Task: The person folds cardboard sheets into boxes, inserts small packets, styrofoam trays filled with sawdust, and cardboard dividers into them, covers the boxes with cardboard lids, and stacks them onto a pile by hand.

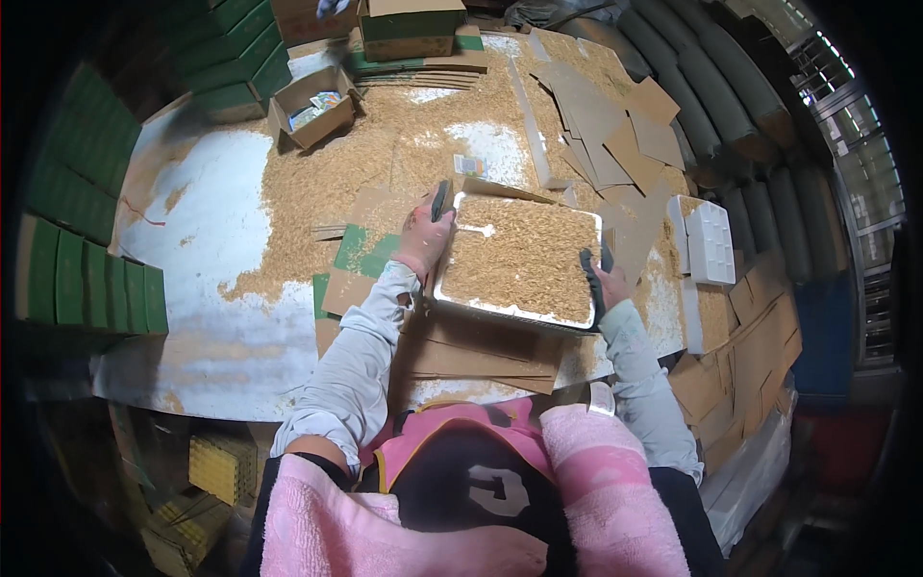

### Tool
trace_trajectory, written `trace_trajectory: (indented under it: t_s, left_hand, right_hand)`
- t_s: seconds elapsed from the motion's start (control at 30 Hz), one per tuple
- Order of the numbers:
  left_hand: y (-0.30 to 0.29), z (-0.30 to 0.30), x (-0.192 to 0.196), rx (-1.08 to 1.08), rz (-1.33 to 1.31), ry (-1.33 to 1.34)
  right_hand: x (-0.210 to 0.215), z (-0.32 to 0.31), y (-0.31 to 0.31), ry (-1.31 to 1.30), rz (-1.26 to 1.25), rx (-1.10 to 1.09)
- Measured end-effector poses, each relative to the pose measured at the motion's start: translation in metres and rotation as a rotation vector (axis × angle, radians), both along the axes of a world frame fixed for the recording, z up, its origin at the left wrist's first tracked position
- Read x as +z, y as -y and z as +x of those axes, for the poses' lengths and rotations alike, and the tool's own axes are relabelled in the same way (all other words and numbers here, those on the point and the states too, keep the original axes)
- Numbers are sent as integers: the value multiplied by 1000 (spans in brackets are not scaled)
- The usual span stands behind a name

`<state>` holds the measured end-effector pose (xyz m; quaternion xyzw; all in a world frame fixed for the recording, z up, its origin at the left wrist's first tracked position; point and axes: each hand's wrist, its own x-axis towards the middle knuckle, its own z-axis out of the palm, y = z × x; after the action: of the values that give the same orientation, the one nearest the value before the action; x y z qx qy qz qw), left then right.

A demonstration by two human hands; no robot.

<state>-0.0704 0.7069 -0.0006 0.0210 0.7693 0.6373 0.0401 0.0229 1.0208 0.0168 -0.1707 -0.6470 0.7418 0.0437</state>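
A white rectangular tray [519,313] is held between my two hands above the table's near side. Tan, husk-like flakes [524,255] fill it almost to the rim, and a small white strip shows through near its left end. My left hand [426,236] grips the left edge, with a dark covering on its fingers. At the opposite edge my right hand [610,284] is closed on the tray, its fingers also in dark coverings. Flat cardboard pieces [471,351] lie beneath and in front of the tray.
Loose flakes cover much of the white tabletop [221,327]. An open carton [322,111] with small packets stands far left, beside stacked green boxes [87,154]. Cardboard sheets [586,125] and a white compartment tray [710,242] lie right; full dark sacks [707,87] are piled beyond.
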Motion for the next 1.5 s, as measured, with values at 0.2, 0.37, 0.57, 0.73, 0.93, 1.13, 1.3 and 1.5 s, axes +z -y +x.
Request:
trace_trajectory:
  t_s: [0.2,0.37,0.57,0.73,0.93,1.13,1.3,1.5]
  left_hand:
    - [0,24,7,97,-24,-137]
    - [-27,39,43,139,-389,-51]
    - [38,16,9,279,70,-32]
    - [181,-13,-55,608,-627,366]
    - [206,-33,-108,796,-547,551]
    - [225,-31,-105,576,0,131]
    - [211,-58,-36,658,485,346]
    - [246,-63,45,626,-98,-105]
  right_hand:
    - [50,-11,80,-248,1859,254]
    - [25,-41,100,238,1699,622]
    - [97,-62,145,-46,1342,975]
    - [107,-228,148,21,1598,915]
    - [-62,-319,162,243,1729,1196]
    - [-63,-337,172,63,1812,1015]
    - [30,-308,154,50,938,825]
    - [124,-189,103,-346,825,709]
